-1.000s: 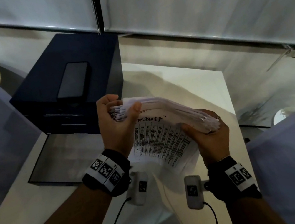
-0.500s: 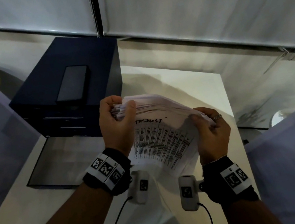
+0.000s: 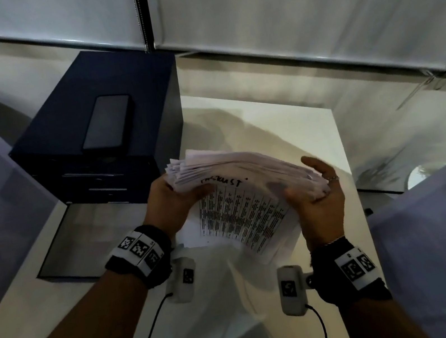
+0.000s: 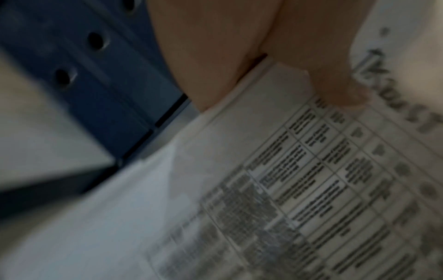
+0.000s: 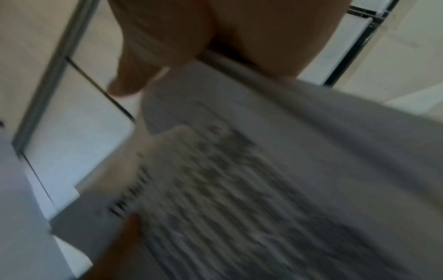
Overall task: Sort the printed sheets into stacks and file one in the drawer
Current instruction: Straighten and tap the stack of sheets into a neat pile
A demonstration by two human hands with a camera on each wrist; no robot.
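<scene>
- the stack of printed sheets was held up in the air over the white table, just right of the dark blue drawer unit; it didn't touch the table afaict
- left hand gripped the stack's left end; thumb lay across the top sheet right by the handwritten word, rest of the fingers were under the paper; left wrist cam showed that thumb pressed on the sheet above the printed table, pic was blurry tho
- right hand was at the stack's right end, palm up w/ fingers only loosely bent, cradling the edges from below; thumb sat on top of the sheets; looked more like support than a real squeeze, pic too smeared to be sure
- sheets were fanned and bowed, left corners splayed apart; top sheet hung down toward the person, showing rows of print + a few red marks
- drawer unit: two drawer fronts faced the person, both looked closed; a phone lay flat on top of it
- a ring showed on a right-hand finger; both wrists had black bands w/ marker tags
</scene>
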